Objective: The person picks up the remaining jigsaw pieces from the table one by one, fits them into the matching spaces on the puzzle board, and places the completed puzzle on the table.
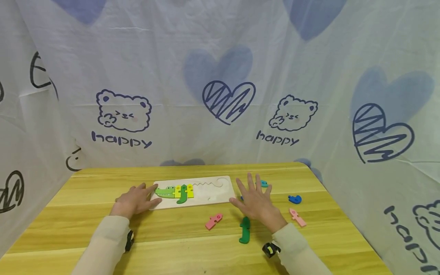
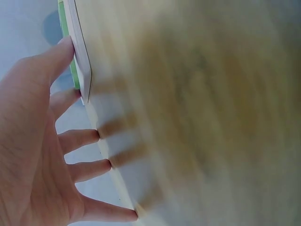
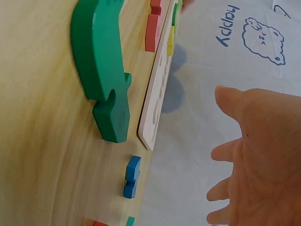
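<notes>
A pale wooden puzzle board [image 1: 211, 196] lies near the far side of the table. Fitted in its left part are a light green crocodile head [image 1: 165, 193], two yellow pieces [image 1: 190, 191] and a green legged piece [image 1: 183, 194]. My left hand [image 1: 135, 200] rests at the board's left end with spread fingers; its thumb [image 2: 63, 52] and index finger touch the board there. Right of the board, my right hand [image 1: 256, 204] hovers with fingers spread, holding nothing. Below it lies a loose dark green piece [image 1: 245, 230]. A blue piece [image 3: 132, 176] is mostly hidden behind that hand in the head view.
Loose pieces lie on the wooden table [image 1: 165, 244]: a pink one [image 1: 214, 221] in front of the board, and a lighter pink one [image 1: 297, 217], a blue curled one [image 1: 295, 199] and a teal one [image 1: 264, 183] at right. Printed white cloth [image 1: 178, 126] hangs behind and at both sides.
</notes>
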The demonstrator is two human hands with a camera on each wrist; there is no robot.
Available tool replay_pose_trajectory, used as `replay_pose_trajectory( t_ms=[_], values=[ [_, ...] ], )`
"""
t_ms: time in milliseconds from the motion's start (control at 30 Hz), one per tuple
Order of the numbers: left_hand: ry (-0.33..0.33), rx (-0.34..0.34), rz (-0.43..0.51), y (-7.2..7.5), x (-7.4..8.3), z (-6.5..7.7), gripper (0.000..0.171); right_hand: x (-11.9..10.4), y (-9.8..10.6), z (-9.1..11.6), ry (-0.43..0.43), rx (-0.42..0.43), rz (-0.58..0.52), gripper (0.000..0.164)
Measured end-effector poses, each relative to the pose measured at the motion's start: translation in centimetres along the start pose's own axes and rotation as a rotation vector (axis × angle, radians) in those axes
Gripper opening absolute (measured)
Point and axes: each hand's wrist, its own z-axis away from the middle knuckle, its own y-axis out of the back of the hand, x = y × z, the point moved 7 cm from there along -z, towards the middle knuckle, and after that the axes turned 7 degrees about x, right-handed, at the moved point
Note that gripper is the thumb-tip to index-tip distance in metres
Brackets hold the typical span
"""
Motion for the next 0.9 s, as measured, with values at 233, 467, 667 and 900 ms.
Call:
replay_pose_trajectory(
  t_ms=[233, 467, 667, 900],
  values=[
    [-0.032, 0.003, 0.0, 0.04, 0.14, -0.26, 0.079, 0.32, -0.19, 0.01, 0.004, -0.004, -0.002, 0.076],
    [-0.083, 0.009, -0.024, 0.53, -0.07, -0.37, 0.077, 0.31, -0.21, -0.02, 0.01, 0.0, 0.002, 0.077],
    [-0.085, 0.002, -0.021, 0.54, -0.25, -0.25, 0.076, 0.0, -0.22, 0.0, 0.004, -0.002, -0.003, 0.077],
    [-0.067, 0.007, -0.017, 0.24, -0.06, 0.05, 0.078, -0.2, -0.38, 0.12, 0.013, 0.006, -0.014, 0.076]
  ],
)
